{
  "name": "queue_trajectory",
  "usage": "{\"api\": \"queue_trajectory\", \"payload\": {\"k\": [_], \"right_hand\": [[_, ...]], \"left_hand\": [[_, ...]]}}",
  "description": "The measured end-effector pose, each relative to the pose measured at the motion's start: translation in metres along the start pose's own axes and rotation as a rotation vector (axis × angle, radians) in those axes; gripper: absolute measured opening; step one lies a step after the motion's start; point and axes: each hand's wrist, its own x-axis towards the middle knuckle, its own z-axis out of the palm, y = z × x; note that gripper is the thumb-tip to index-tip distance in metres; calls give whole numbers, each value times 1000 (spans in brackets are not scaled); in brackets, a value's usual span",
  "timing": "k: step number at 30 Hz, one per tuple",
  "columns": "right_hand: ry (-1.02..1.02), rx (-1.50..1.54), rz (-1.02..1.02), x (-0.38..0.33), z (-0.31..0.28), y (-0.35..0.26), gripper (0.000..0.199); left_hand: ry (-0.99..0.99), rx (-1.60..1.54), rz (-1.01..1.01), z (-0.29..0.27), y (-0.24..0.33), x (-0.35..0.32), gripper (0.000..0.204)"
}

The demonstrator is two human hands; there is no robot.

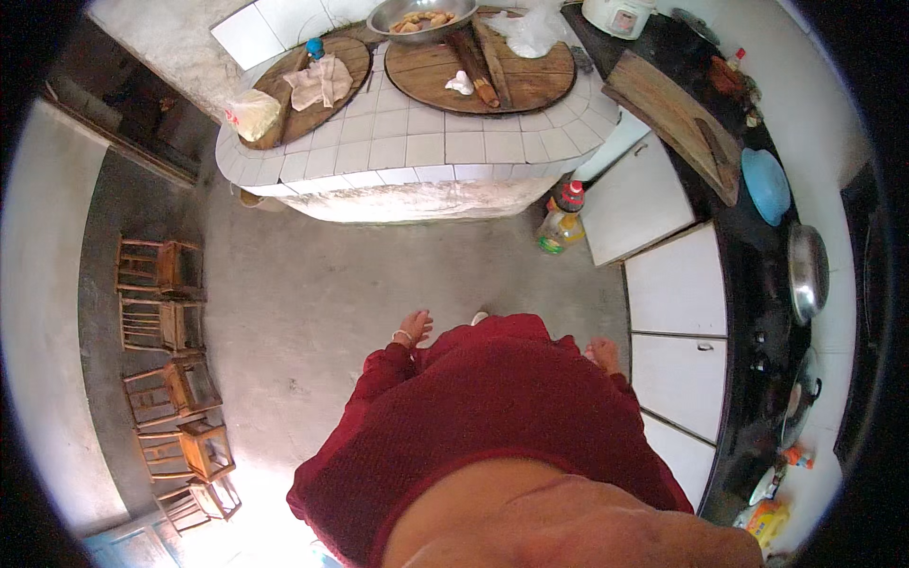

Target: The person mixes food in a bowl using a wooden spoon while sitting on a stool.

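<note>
Both of my hands hang beside my body in dark red sleeves, above the grey floor (pixel 312 275). My left hand (pixel 415 328) is empty, its fingers loosely apart and a pale bracelet on the wrist. On the other side, my right hand (pixel 603 356) is partly covered by my clothing; its fingers look loosely bent, with nothing seen in them. Neither hand touches an object. The nearest things to the right hand are the white cabinet doors (pixel 674 289). Ahead stands a white-tiled stove (pixel 426 151) with round wooden lids (pixel 417 80) on top.
A metal basin of food (pixel 407 35), a cloth (pixel 320 83) and a plastic bag (pixel 535 33) lie on the stove. Bottles (pixel 561 227) stand on the floor beside it. Several wooden chairs (pixel 180 379) line the left. The black counter (pixel 748 256) holds a cutting board (pixel 663 109) and blue basin (pixel 765 186).
</note>
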Motion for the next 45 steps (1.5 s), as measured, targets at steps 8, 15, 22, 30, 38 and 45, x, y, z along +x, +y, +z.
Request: {"api": "queue_trajectory", "payload": {"k": [8, 15, 22, 30, 38, 45], "right_hand": [[-74, 390, 232, 121, -36, -116, 27], [38, 323, -88, 288, -82, -215, 22], [99, 609, -311, 435, -163, -336, 25], [287, 506, -644, 566, -213, -445, 43], [181, 536, -407, 645, -212, -483, 51], [277, 26, -871, 640, -210, -456, 13]], "left_hand": [[100, 20, 42, 8, 8, 38, 44], [137, 497, 172, 2, 3, 78, 42], [184, 174, 263, 23, 106, 145, 38], [149, 188, 454, 105, 394, 99, 38], [7, 196, 476, 153, 466, 113, 35], [28, 503, 792, 166, 547, 149, 34]]}}
